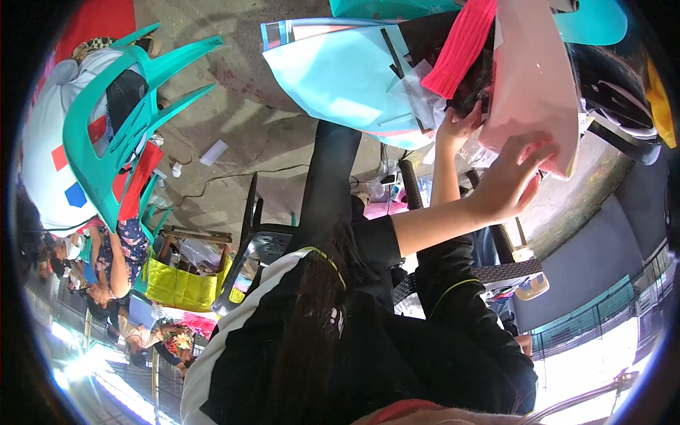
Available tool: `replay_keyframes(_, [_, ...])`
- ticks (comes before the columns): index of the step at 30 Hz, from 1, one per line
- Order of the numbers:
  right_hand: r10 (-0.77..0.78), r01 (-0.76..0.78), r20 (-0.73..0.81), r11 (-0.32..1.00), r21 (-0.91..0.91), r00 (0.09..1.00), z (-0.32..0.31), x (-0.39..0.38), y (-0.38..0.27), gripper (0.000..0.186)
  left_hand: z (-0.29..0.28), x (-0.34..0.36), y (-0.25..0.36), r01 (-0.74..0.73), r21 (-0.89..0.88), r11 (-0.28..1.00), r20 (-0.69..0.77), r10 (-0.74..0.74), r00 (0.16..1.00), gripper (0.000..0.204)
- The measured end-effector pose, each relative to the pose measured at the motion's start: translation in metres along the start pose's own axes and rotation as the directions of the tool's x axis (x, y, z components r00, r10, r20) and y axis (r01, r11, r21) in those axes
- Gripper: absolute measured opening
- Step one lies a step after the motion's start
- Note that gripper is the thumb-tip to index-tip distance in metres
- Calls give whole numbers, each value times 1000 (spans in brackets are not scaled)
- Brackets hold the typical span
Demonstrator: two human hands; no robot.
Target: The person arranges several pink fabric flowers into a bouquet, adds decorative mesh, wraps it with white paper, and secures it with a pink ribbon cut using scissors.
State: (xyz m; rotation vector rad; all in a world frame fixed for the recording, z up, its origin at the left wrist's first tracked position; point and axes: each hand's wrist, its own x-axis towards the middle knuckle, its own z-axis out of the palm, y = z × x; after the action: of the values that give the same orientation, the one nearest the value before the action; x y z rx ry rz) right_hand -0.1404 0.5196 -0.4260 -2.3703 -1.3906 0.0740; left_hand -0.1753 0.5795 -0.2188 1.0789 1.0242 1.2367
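Note:
My left hand [511,178] reaches across my right forearm to the lower end of a pale pink panel [535,85]. Its fingers are bent but apart, with a gap to the thumb, and nothing shows between them. Farther in, my right hand [459,131] is closed with fingertips up against dark material beside the pink panel; what they grip is hidden. A bright pink-red ribbed knit strip [464,49] hangs just above it. Crumpled clear plastic [423,95] lies beside that hand, over a light blue glossy sheet [347,78] with black strips on it.
A green plastic chair [88,152] stands at the left, with people and a yellow bag [180,283] below it. A black chair [273,244] is near my leg. A cable [234,177] and a white scrap [213,152] lie on the concrete floor. Teal chair parts show at top right.

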Motion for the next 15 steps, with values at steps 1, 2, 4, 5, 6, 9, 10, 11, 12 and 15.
replay_keyframes(1, [120, -132, 131, 988, 83, 984, 5, 6, 5, 70, 3, 0, 0, -2, -10, 1000, 14, 3, 1000, 64])
replay_keyframes(2, [210, -261, 280, 952, 157, 937, 6, 18, -3, 70, 4, 2, 0, -9, 2, 1000, -4, 9, 1000, 64])
replay_keyframes(4, [196, -343, 377, 861, 376, 905, 19, 29, 22, 62, 10, 1, 6, 11, -28, 1000, 82, -9, 997, 63])
replay_keyframes(5, [228, -436, 476, 811, 390, 849, 22, 33, 12, 57, 7, 4, 6, 15, -9, 1000, 87, -14, 996, 62])
replay_keyframes(6, [264, -529, 561, 756, 384, 785, 18, 43, 1, 52, 7, 6, 6, 16, -15, 1000, 95, -14, 995, 60])
replay_keyframes(9, [6, -262, 561, 889, 377, 828, 4, 55, -15, 43, 12, 6, 8, 21, -10, 1000, 111, -20, 994, 58])
replay_keyframes(10, [-150, -63, 525, 929, 366, 837, -1, 55, -17, 42, 13, 6, 8, 18, -6, 1000, 113, -18, 993, 57])
replay_keyframes(11, [-191, 46, 464, 951, 304, 865, -5, 55, -19, 43, 14, 6, 10, 13, -1, 1000, 112, -13, 994, 57])
replay_keyframes(12, [-234, 147, 404, 961, 234, 884, -6, 53, -16, 44, 14, 6, 11, 10, 6, 1000, 115, -11, 993, 56])
replay_keyframes(15, [-71, 15, 276, 980, 200, 959, -3, 55, -8, 53, 12, 5, 8, -6, 43, 999, 120, 1, 993, 57])
